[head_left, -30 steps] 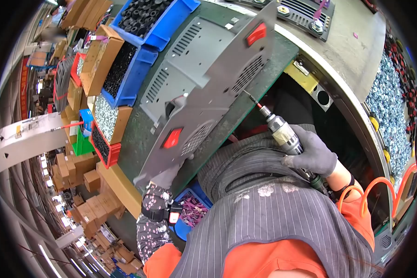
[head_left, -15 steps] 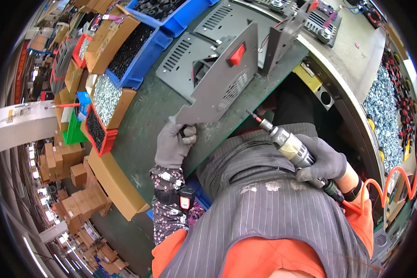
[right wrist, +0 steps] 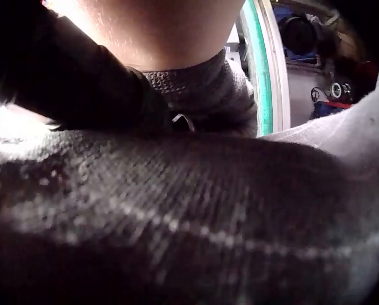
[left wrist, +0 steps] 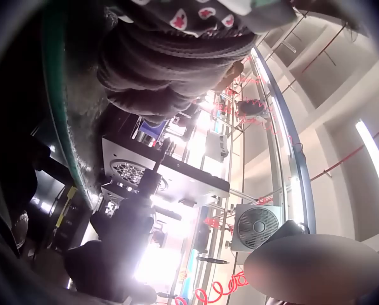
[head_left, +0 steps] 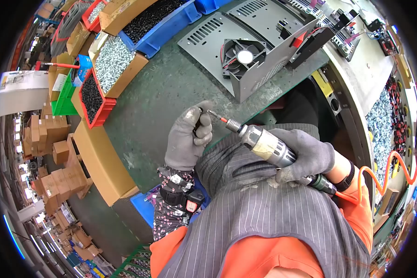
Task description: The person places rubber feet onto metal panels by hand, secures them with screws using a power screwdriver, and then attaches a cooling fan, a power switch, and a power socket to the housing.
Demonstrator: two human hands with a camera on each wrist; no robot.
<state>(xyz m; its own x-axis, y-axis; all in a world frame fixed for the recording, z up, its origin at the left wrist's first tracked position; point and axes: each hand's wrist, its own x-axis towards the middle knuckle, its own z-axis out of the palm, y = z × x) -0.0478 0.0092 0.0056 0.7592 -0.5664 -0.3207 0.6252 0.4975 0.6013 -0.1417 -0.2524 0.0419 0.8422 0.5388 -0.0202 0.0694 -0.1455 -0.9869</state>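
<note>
Centre of the head view: left hand (head_left: 186, 139), gloved, fingers curled, pinches a small dark piece (head_left: 198, 124) right at the bit (head_left: 217, 116) of the air screwdriver (head_left: 264, 142). Right hand (head_left: 308, 156), gloved, is clenched round the screwdriver body, above the striped apron (head_left: 264, 213). Grey chassis (head_left: 268, 69) with fan (head_left: 238, 58) stands on the green bench (head_left: 157, 102), upper centre, apart from both hands. Left wrist view adds only curled gloved fingers (left wrist: 164, 70) and the backlit chassis. Right wrist view: apron cloth, glove cuff; tool hidden.
</note>
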